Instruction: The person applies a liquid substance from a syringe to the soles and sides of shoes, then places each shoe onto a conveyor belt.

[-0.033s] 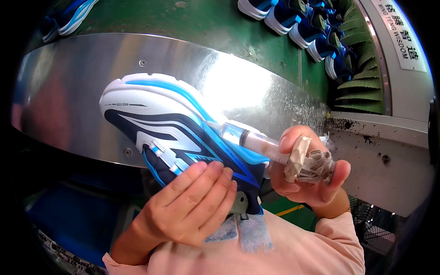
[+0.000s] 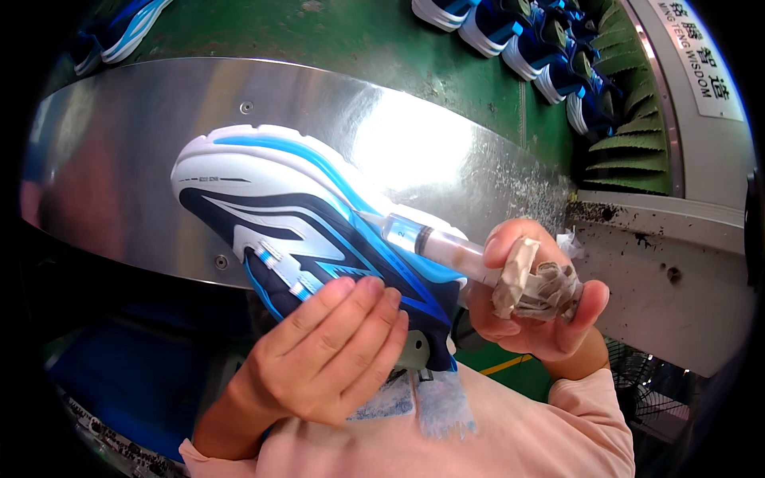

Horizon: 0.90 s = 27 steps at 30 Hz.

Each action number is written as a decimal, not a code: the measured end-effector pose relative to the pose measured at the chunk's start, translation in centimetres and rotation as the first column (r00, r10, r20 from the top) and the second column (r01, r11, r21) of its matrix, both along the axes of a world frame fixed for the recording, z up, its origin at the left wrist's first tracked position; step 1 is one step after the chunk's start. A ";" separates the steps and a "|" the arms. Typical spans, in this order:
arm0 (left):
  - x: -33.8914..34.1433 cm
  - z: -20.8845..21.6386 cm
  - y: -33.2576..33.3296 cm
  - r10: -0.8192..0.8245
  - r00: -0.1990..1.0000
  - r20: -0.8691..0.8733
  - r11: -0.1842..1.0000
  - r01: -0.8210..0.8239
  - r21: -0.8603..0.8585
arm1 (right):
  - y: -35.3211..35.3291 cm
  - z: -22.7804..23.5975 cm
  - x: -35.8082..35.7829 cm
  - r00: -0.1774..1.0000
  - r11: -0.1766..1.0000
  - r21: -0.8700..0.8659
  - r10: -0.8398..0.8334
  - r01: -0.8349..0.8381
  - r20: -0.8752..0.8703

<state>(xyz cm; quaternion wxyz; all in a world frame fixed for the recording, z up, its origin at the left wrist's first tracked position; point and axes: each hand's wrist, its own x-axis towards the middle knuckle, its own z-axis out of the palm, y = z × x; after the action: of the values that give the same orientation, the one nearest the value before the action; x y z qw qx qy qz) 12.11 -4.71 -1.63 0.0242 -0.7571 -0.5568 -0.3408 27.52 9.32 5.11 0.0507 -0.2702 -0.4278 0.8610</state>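
Note:
A navy, white and blue sports shoe (image 2: 275, 185) is held on its side, its toe toward the far left and its heel near my chest. My left hand (image 2: 331, 350) grips its upper near the collar; the fingertips lie on the side panel, and the thumb is hidden. In my right hand (image 2: 542, 303) is a clear plastic syringe (image 2: 454, 251), its plunger end wrapped in crumpled tan tape or cloth (image 2: 538, 283). The syringe's narrow tip touches, or nearly touches, the line where the blue-edged sole meets the upper. Inside the barrel is a pale filling.
Beneath the shoe runs a curved shiny metal ledge (image 2: 199, 88). Beyond it a green conveyor surface (image 2: 351, 40) carries several similar shoes (image 2: 522, 56) at the upper right and another shoe (image 2: 131, 32) at the upper left. Green flaps (image 2: 637, 143) hang beside a grey machine frame (image 2: 645, 239).
The shoe and my left hand have shifted very slightly to the left. My right hand and the syringe stay almost in place.

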 end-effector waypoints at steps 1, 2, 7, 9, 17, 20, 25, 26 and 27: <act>0.5 -0.1 0.0 0.007 1.000 0.011 1.000 -0.007 -0.009 | 0.0 -0.2 1.0 1.000 1.000 -0.012 0.003 -0.003 0.015; 0.9 -0.1 0.0 0.020 1.000 -0.020 1.000 -0.021 -0.014 | 0.0 -0.4 1.3 0.999 1.000 -0.016 0.009 -0.009 0.040; 0.3 1.3 0.6 0.039 0.996 -0.082 0.999 -0.041 -0.019 | -0.3 0.8 3.1 0.992 1.000 -0.014 -0.017 0.019 0.123; 0.4 1.5 0.8 0.049 0.997 -0.052 0.998 -0.051 -0.026 | -0.4 0.9 4.2 0.990 0.999 -0.038 -0.019 0.025 0.138; -0.6 2.1 1.5 0.047 0.986 -0.162 0.997 -0.056 -0.054 | 0.4 -1.3 7.1 0.999 0.993 -0.115 -0.041 0.040 -0.005; -1.3 2.8 0.6 0.061 0.980 -0.188 0.995 -0.076 -0.070 | -0.4 -2.5 7.3 0.994 0.990 -0.135 -0.054 0.041 -0.092; -3.2 4.5 0.3 -0.004 0.972 -0.234 0.986 -0.036 -0.165 | -1.4 -5.9 6.8 0.922 0.968 -0.238 -0.159 0.076 -0.353; -3.6 5.0 0.2 -0.021 0.967 -0.252 0.982 -0.028 -0.189 | -1.6 -6.6 6.6 0.896 0.963 -0.258 -0.184 0.082 -0.405; -4.1 5.3 0.1 -0.039 0.963 -0.267 0.976 -0.020 -0.215 | -1.7 -7.0 6.2 0.891 0.962 -0.258 -0.192 0.088 -0.411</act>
<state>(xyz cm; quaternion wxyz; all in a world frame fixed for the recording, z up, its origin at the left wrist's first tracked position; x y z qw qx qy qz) 8.05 -4.59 3.69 0.0159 -0.7972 -0.5784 -0.1722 33.72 7.61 -1.92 0.1746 -0.1071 -0.2814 0.9375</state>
